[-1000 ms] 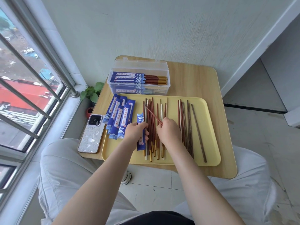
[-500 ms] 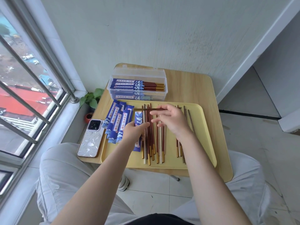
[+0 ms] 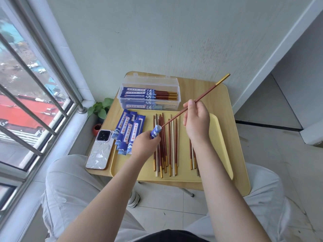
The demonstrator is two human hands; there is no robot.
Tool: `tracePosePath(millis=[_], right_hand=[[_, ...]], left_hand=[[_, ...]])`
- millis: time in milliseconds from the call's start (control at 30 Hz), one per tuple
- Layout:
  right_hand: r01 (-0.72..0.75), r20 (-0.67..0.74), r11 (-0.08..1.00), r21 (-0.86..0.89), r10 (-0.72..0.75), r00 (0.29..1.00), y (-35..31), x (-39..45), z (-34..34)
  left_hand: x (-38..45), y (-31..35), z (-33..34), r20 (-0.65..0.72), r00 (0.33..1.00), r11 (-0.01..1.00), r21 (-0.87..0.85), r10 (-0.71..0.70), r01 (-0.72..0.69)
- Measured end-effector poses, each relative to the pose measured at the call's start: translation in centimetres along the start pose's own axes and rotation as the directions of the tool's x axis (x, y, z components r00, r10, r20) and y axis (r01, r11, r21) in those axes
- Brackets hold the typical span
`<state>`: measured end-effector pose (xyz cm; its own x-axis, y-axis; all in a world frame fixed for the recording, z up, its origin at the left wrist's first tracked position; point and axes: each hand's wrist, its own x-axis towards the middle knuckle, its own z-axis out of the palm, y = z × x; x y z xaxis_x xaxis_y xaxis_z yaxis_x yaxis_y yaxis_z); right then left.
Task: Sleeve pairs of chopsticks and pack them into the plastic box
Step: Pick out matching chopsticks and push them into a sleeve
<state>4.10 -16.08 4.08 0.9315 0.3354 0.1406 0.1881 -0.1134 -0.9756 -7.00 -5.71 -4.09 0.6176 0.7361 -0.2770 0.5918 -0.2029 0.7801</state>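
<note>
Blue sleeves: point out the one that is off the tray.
The sleeve gripped in the left hand, raised with its open mouth toward the chopstick tip; the other loose sleeves lie flat.

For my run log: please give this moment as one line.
left hand: holds sleeve | right hand: chopsticks tip at sleeve mouth

Left of centre: my phone (image 3: 100,149) lies on the wooden tabletop (image 3: 209,95); a small potted plant (image 3: 101,109) stands beside the barred window (image 3: 31,95).
</note>
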Motion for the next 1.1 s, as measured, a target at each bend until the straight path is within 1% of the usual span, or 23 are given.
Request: tracePosePath(millis=[100, 167, 200, 267, 333, 400, 467, 567, 633, 700, 733, 833, 900, 1000, 1067, 1100], right_hand=[[0.01, 0.028, 0.998, -0.062, -0.008, 1.0, 0.3, 0.0, 0.0], [-0.014, 0.127, 0.995, -0.094, 0.026, 0.992, 0.3, -0.1, -0.1], [-0.034, 0.212, 0.992, -0.12, 0.059, 0.975, 0.4, -0.3, -0.1], [-0.072, 0.376, 0.969, -0.236, 0.16, 0.913, 0.7, -0.5, 0.0], [-0.092, 0.439, 0.922, -0.377, 0.265, 0.859, 1.6, -0.8, 0.1], [-0.081, 0.423, 0.862, -0.501, 0.325, 0.846, 2.8, -1.1, 0.3], [-0.044, 0.393, 0.792, -0.609, 0.349, 0.851, 4.0, -1.5, 0.4], [0.025, 0.391, 0.698, -0.715, 0.37, 0.843, 5.4, -2.5, 1.0], [0.082, 0.396, 0.624, -0.777, 0.383, 0.835, 6.0, -3.3, 1.9], [0.144, 0.381, 0.527, -0.837, 0.373, 0.846, 6.5, -3.8, 2.8], [0.148, 0.357, 0.488, -0.86, 0.369, 0.858, 6.7, -4.0, 3.2], [0.084, 0.261, 0.413, -0.907, 0.395, 0.881, 6.9, -4.1, 4.1], [0.077, 0.233, 0.364, -0.928, 0.407, 0.883, 7.0, -3.9, 4.6], [0.087, 0.223, 0.328, -0.941, 0.405, 0.887, 6.9, -3.7, 4.9], [0.07, 0.224, 0.362, -0.93, 0.405, 0.886, 7.0, -3.6, 4.8], [0.052, 0.224, 0.401, -0.915, 0.397, 0.89, 7.1, -3.5, 4.8]], left_hand=[[-0.1, 0.2, 0.0, 0.027, 0.999, 1.0, 0.014, 0.026, -0.026], [-0.2, 0.4, 0.0, 0.044, 0.998, 0.999, 0.017, 0.037, -0.038], [-0.2, 0.6, 0.0, 0.049, 0.998, 0.999, 0.011, 0.038, -0.039], [0.0, 0.7, 0.1, 0.054, 0.998, 0.999, -0.04, 0.021, -0.019], [0.2, 0.8, 0.1, 0.047, 0.998, 0.991, -0.13, -0.029, 0.035], [0.4, 0.5, 0.1, 0.059, 0.994, 0.966, -0.237, -0.095, 0.106], [0.5, 0.2, -0.1, 0.101, 0.984, 0.927, -0.335, -0.145, 0.171], [0.6, -0.3, -0.1, 0.162, 0.97, 0.864, -0.444, -0.182, 0.236], [0.7, -0.7, 0.2, 0.165, 0.965, 0.833, -0.488, -0.205, 0.26], [0.7, -1.0, 0.5, 0.155, 0.959, 0.816, -0.503, -0.238, 0.284], [0.7, -1.2, 0.7, 0.145, 0.956, 0.815, -0.499, -0.256, 0.294], [0.8, -1.4, 1.2, 0.111, 0.945, 0.819, -0.474, -0.308, 0.323], [1.1, -1.4, 1.3, 0.101, 0.941, 0.833, -0.441, -0.323, 0.333], [1.3, -1.4, 1.3, 0.103, 0.942, 0.849, -0.411, -0.318, 0.332], [1.3, -1.4, 1.2, 0.101, 0.942, 0.854, -0.4, -0.319, 0.332], [1.3, -1.4, 1.1, 0.099, 0.942, 0.856, -0.395, -0.321, 0.333]])
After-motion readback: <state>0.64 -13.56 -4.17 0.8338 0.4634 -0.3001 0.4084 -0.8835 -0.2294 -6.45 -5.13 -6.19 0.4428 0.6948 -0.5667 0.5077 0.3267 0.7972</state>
